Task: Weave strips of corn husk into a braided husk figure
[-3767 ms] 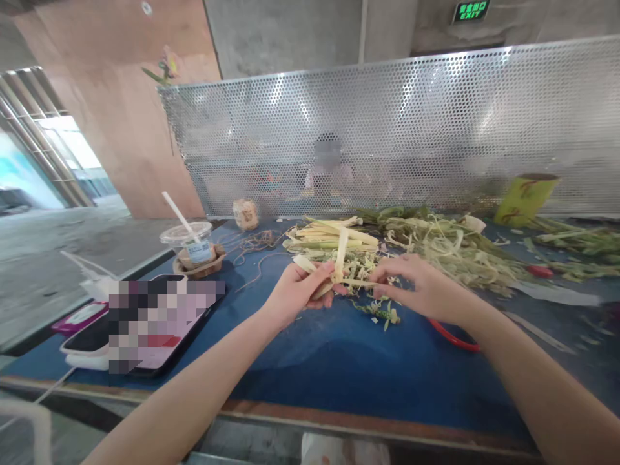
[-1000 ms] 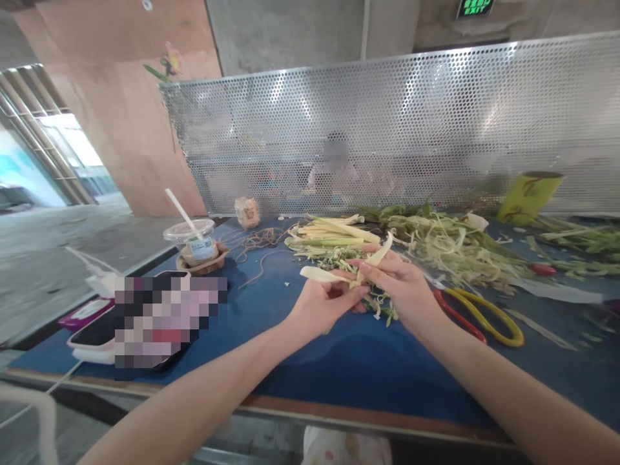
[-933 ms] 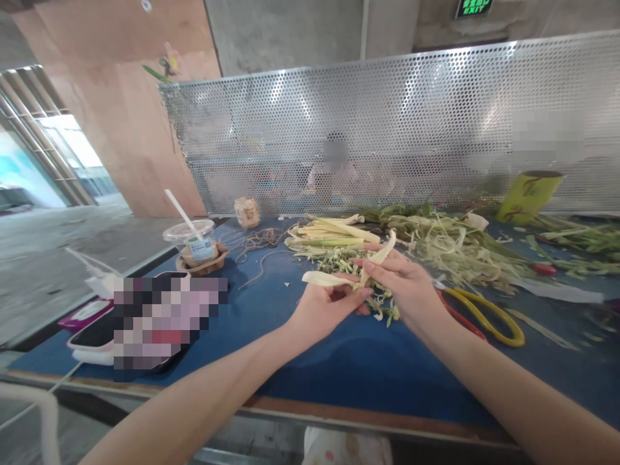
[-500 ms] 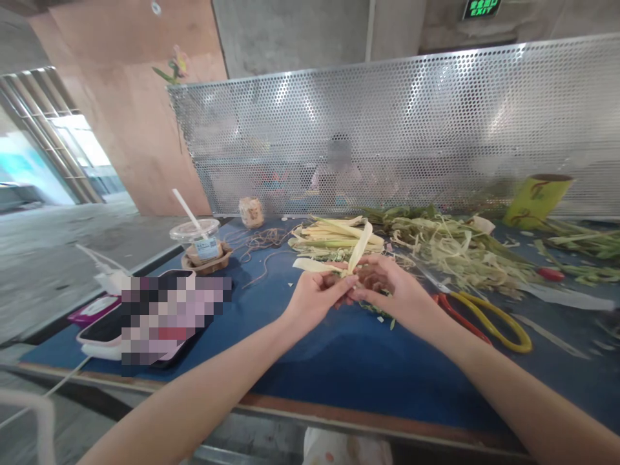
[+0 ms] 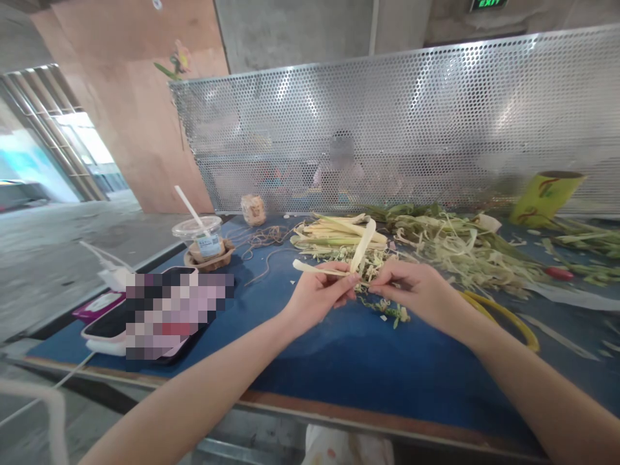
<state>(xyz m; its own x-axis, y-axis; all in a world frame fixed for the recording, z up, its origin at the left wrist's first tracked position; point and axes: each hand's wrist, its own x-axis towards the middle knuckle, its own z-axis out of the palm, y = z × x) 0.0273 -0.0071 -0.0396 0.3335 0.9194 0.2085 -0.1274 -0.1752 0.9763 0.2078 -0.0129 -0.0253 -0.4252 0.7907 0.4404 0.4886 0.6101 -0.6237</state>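
Note:
In the middle of the head view my left hand [image 5: 325,289] is closed on a pale, husk-like leaf strip [image 5: 364,245]. One broad end of it stands up above the thumb, and another pale end sticks out to the left. Close by on the right, my right hand [image 5: 416,284] pinches a thin strand [image 5: 367,283] that runs from the left fingertips. Whether the strand is part of the leaf strip I cannot tell. Behind the hands lies a bundle of pale yellow-green leaf strips [image 5: 334,232], with small green sprigs [image 5: 394,311] under and beside the fingers.
Scissors with a yellow handle [image 5: 530,337] lie partly behind my right forearm. Dried leaves [image 5: 455,245] heap at the back right near a yellow-green tube [image 5: 547,199]. To the left are a cup with a straw [image 5: 208,244], tangled twine [image 5: 271,237] and a phone [image 5: 104,326]. A perforated metal screen [image 5: 290,142] stands behind.
My right hand has moved right, away from my left hand, and a thin strand now shows between them. My left hand stays nearly in place with the leaf strip.

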